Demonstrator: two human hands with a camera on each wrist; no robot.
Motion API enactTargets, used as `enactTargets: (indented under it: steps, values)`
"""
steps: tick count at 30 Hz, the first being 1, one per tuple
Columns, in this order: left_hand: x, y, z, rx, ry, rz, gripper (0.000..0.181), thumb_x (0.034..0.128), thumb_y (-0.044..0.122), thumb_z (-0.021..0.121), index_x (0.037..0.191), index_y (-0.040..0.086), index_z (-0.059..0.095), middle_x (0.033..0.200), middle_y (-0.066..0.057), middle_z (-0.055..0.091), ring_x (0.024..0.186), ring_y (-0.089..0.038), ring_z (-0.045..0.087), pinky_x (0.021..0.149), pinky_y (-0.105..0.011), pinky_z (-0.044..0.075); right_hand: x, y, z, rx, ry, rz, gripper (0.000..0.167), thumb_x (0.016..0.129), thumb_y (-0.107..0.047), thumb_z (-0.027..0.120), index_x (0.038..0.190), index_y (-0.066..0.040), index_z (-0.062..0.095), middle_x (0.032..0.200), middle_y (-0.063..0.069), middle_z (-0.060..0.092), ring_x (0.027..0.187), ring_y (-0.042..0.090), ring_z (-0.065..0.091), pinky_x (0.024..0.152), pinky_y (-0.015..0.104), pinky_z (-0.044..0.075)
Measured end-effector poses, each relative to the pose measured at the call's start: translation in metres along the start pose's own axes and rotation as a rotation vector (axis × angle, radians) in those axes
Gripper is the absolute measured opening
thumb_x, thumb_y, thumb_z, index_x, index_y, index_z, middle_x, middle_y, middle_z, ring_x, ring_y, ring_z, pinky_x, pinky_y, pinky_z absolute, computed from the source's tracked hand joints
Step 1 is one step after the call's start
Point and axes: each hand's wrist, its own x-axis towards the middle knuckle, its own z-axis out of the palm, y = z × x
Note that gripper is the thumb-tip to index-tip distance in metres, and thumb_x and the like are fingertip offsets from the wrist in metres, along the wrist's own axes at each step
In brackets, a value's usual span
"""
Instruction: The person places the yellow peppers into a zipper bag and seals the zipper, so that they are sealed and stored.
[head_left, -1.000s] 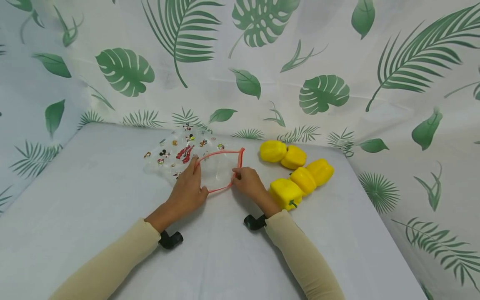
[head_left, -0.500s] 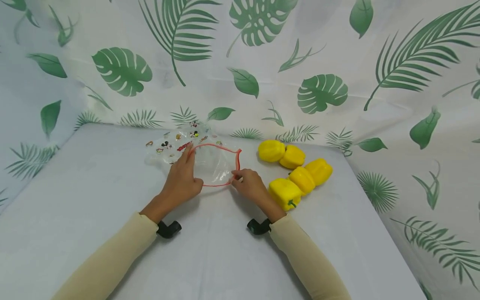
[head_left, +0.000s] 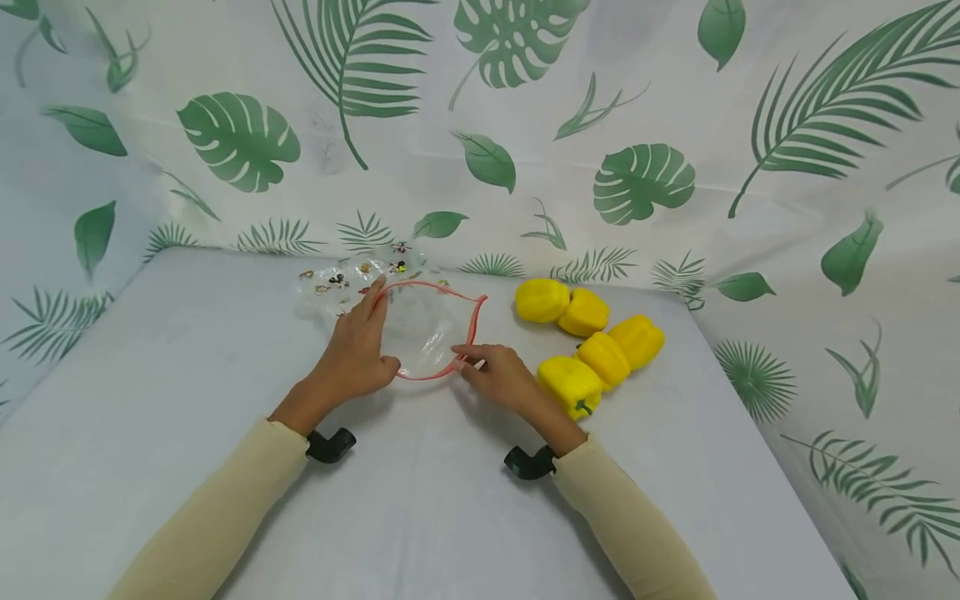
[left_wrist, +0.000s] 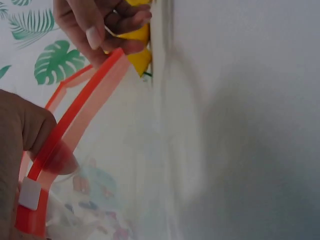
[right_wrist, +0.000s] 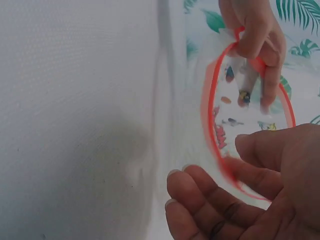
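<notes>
A clear plastic zip bag (head_left: pixel 420 329) with a red-orange rim and small cartoon prints lies on the table, its mouth spread wide. My left hand (head_left: pixel 358 346) is at the left of the mouth, index finger toward the far rim and thumb at the near rim. In the left wrist view a fingertip shows through the translucent red strip, near a white slider (left_wrist: pixel 30 194). My right hand (head_left: pixel 497 373) touches the near right part of the rim. In the right wrist view its thumb and index finger stand apart at the rim, and the other fingers are loosely bent.
Several yellow bell peppers (head_left: pixel 602 361) lie right of the bag, one just beyond the right hand. A white sheet covers the table (head_left: pixel 420 500). Behind it hangs a leaf-patterned cloth (head_left: pixel 420 183). Black wrist cameras (head_left: pixel 531 463) sit at both wrists.
The bag's mouth has widened and rounded. My left hand has moved slightly left and away from me, its fingers spread further. My right fingers have shifted slightly left along the near rim.
</notes>
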Motion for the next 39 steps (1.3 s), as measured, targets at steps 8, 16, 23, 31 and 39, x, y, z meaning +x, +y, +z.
enactTargets:
  steps: [8,16,23,31,39]
  values:
    - [0.002,-0.003,-0.012,-0.055,-0.045,0.059,0.093,0.0686,0.006,0.061,0.149,-0.011,0.018,0.162,-0.006,-0.001,0.141,-0.035,0.022,0.105,-0.058,0.027,-0.015,-0.003,-0.016,0.088,-0.009,-0.151,0.047,0.096,-0.017,0.06,0.143,-0.02,0.053,0.118,0.002,0.065,0.075,0.017,0.061,0.063,0.029,0.051]
    - [0.009,-0.011,-0.02,-0.105,-0.102,0.082,0.094,0.0691,0.005,0.059,0.152,-0.007,0.016,0.162,0.0,-0.003,0.142,-0.026,0.019,0.101,-0.062,0.025,-0.028,0.005,-0.035,0.182,0.052,-0.18,0.053,0.097,-0.021,0.059,0.147,-0.028,0.045,0.121,0.003,0.064,0.088,0.032,0.066,0.079,0.038,0.053]
    - [0.013,-0.013,-0.028,-0.204,-0.203,0.069,0.093,0.0716,0.004,0.053,0.154,-0.001,0.011,0.162,0.002,-0.002,0.08,-0.025,0.049,0.094,-0.056,0.028,-0.039,0.01,-0.046,0.117,0.117,-0.142,0.047,0.097,-0.018,0.058,0.143,-0.015,0.049,0.117,0.005,0.066,0.099,0.02,0.063,0.087,0.036,0.051]
    - [0.011,-0.014,-0.035,-0.263,-0.288,0.06,0.092,0.0749,0.005,0.052,0.156,0.004,0.008,0.162,0.004,-0.003,0.137,-0.03,0.027,0.101,-0.057,0.026,-0.057,0.018,-0.059,0.075,0.196,-0.131,0.037,0.095,-0.015,0.062,0.131,-0.007,0.06,0.111,0.007,0.069,0.1,0.02,0.063,0.086,0.039,0.051]
    - [0.012,-0.014,-0.04,-0.252,-0.318,0.068,0.091,0.0756,0.009,0.051,0.156,0.004,0.008,0.162,0.004,-0.004,0.147,-0.025,0.002,0.109,-0.063,0.012,-0.073,0.033,-0.072,0.035,0.256,-0.153,0.036,0.093,-0.011,0.065,0.128,-0.007,0.062,0.116,0.009,0.067,0.109,0.024,0.06,0.095,0.047,0.046]
